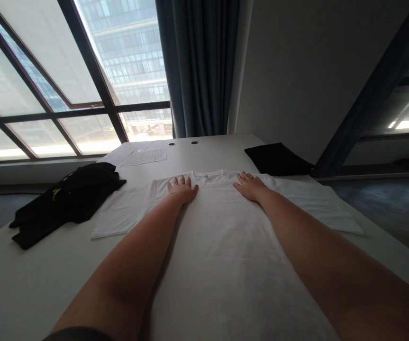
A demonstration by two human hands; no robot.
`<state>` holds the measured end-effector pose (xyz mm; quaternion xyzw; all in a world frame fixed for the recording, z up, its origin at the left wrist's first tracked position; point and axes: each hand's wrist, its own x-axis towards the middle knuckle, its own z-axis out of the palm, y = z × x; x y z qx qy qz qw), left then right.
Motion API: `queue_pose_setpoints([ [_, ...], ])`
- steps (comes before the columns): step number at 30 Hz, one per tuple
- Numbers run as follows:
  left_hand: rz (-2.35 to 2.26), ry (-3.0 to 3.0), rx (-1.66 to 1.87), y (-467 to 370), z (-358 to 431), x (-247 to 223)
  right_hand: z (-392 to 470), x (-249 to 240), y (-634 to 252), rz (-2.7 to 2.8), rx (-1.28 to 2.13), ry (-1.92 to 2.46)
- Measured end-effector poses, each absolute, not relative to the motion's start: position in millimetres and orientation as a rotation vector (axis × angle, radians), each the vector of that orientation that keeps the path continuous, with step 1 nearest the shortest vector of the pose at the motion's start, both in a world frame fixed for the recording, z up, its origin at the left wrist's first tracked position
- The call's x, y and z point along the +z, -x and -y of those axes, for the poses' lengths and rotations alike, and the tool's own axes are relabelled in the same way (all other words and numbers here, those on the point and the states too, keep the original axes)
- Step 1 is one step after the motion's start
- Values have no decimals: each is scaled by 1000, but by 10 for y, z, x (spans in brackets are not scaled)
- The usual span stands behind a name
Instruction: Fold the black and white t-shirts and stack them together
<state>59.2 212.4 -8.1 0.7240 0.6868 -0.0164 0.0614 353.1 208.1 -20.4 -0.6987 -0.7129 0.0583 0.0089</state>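
Note:
A white T-shirt (222, 237) lies spread out on the table, its neckline at the far end and its sleeves stretched to both sides. My left hand (183, 189) rests flat on the shirt near the left shoulder, fingers apart. On the other side of the collar, my right hand (251, 186) lies flat near the right shoulder with its fingers extended. Neither hand grips the cloth. My forearms cover parts of the shirt's sides, and its lower end runs out of view toward me.
A crumpled black garment (72, 196) lies at the table's left edge. Folded black cloth (278, 158) sits at the back right. Paper sheets (143, 157) are on the far left of the white table (204, 150), near two round holes. Behind hangs a dark blue curtain (200, 66).

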Motion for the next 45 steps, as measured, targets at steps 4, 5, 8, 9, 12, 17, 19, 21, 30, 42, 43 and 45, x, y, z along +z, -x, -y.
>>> queue_pose_setpoints([
  [4,-2097,-2186,1,-540,-2162,-84,-2095,-209,-3526,2211,202,2199],
  [5,-2105,-2182,15,-528,-2172,-88,-2095,-208,-3532,2207,188,2189],
  [8,-2118,-2168,38,-494,-2207,-105,-2090,-195,-3569,2223,88,2091],
  [9,-2121,-2163,42,-483,-2220,-111,-2089,-190,-3583,2224,48,2056],
  [12,-2138,-2147,46,-457,-2268,-130,-2087,-179,-3606,2185,-13,2041],
  [17,-2204,-2109,47,-456,-2337,-175,-2085,-200,-3557,2113,17,2142],
  [19,-2244,-2088,52,-463,-2347,-187,-2081,-209,-3543,2115,18,2147],
  [21,-2276,-2073,57,-465,-2341,-190,-2077,-211,-3550,2114,13,2151],
  [30,-2281,-2070,46,-372,-2301,-181,-2100,-225,-3642,2149,-34,2105],
  [42,-2271,-2022,65,-277,-2389,-178,-2088,-223,-3617,2087,-24,2175],
  [43,-2274,-2022,71,-274,-2395,-183,-2096,-229,-3620,2080,-23,2182],
  [45,-2277,-2026,84,-271,-2404,-193,-2115,-244,-3627,2064,-31,2197],
])
